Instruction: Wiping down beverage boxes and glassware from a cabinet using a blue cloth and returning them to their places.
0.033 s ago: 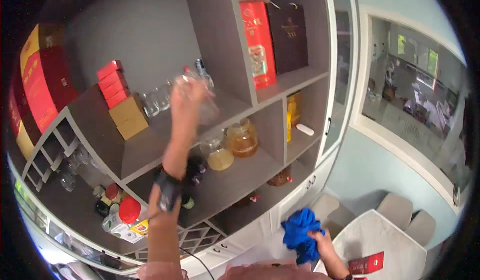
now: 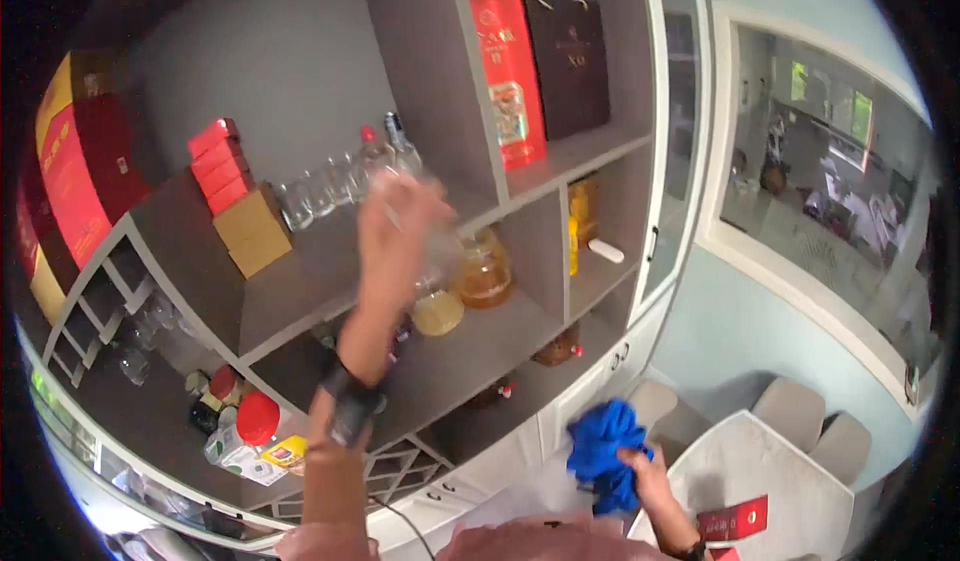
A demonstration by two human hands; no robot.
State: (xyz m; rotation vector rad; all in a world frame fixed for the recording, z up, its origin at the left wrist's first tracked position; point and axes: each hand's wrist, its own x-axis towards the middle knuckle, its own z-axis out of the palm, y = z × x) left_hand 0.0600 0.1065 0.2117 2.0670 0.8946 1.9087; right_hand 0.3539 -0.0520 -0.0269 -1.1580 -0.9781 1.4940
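My left hand [image 2: 395,236] is raised in front of the upper cabinet shelf, its fingers wrapped round a clear glass vessel [image 2: 438,253]. Motion smears the vessel, so its exact shape is hard to read. Behind it on the shelf stand a row of clear drinking glasses [image 2: 318,199], a red-capped bottle [image 2: 368,143] and a slim bottle with a dark cap [image 2: 398,141]. Low on the right, my right hand [image 2: 648,473] grips a bunched blue cloth [image 2: 607,451], which hangs in front of the white cabinet doors.
One shelf lower stand a jar of amber liquid [image 2: 485,273] and one of pale yellow liquid [image 2: 437,313]. Red boxes [image 2: 222,166] sit on a brown carton [image 2: 252,233] at left. A red-lidded jar [image 2: 260,421] is lower left. A white table [image 2: 770,461] and chairs [image 2: 790,411] stand at lower right.
My left hand has moved down and slightly right with the glass vessel, away from the shelf's back, uncovering more of the red-capped bottle. My right hand still holds the cloth in nearly the same spot.
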